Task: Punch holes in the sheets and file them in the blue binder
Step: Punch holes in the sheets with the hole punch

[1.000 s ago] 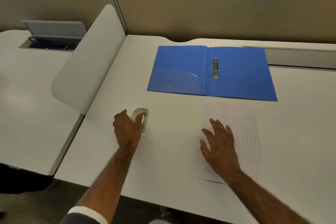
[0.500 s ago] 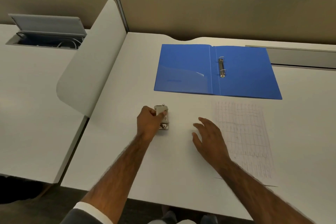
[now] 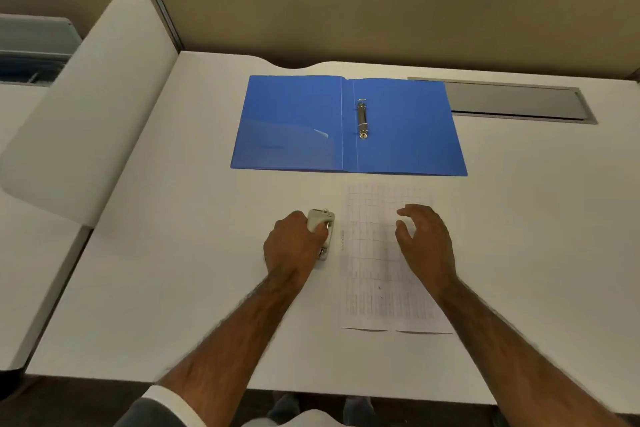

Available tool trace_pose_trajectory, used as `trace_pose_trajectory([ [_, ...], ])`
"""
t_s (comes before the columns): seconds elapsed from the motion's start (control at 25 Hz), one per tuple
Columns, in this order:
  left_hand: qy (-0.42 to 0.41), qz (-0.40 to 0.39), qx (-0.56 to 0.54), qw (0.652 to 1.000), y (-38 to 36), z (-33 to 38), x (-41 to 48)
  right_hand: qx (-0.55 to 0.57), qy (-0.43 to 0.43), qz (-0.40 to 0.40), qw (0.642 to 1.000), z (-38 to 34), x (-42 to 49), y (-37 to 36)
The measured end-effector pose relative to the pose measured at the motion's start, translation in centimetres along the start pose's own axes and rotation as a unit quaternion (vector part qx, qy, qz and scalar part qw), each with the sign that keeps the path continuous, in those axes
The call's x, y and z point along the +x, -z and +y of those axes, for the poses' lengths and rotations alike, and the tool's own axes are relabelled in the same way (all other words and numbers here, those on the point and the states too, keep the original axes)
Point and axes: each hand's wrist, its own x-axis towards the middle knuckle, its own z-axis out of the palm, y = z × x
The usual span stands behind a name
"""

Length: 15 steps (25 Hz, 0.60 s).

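Near desk (image 3: 180,288) front edge: left hand (image 3: 294,246) wrapped around hole punch (image 3: 323,230), just left of sheets (image 3: 374,270), long axis front-to-back; right hand (image 3: 424,239) spread on sheets; blue binder (image 3: 291,121) open toward back edge.

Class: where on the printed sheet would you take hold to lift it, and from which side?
Take the sheet by its near edge, from the person's side. It lies flat on the desk, but that edge bows up slightly. The punch crowds its left edge.

Both forearms reach forward; left hand (image 3: 294,243) curled closed, right hand (image 3: 424,239) open, fingers spread.
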Motion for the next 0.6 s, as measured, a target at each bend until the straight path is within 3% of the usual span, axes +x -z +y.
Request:
trace_pose_trajectory([
  [0.6, 0.002, 0.033, 0.048, 0.998, -3.8, 0.7, 0.0, -0.058, 0.014, -0.046, 0.997, 5.7, 0.0, 1.0],
])
